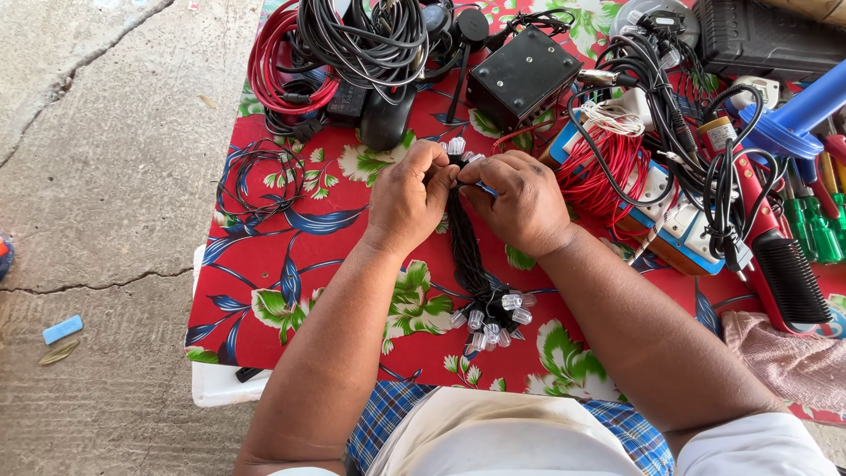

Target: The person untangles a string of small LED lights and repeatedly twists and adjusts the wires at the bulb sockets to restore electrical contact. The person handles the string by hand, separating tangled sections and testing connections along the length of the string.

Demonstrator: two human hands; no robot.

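Note:
A bundle of black wires with clear bulbs (471, 264) lies on the red flowered tablecloth (264, 282), stretched towards me. My left hand (407, 196) and my right hand (522, 201) both pinch the far end of this bundle, fingers closed close together. A few clear bulbs (456, 145) stick up just above my left fingers. Several more clear bulbs (493, 322) cluster at the near end of the bundle, between my forearms. A thin blue piece shows between my right fingers; I cannot tell what it is.
A black box (522, 75) sits beyond my hands. Red and black cable coils (339, 48) lie far left, a loose thin wire loop (262, 181) left. To the right are red wire (608, 167) on a power strip, black cords, a red-handled tool (775, 256), green screwdrivers (815, 229), a pink cloth (784, 357).

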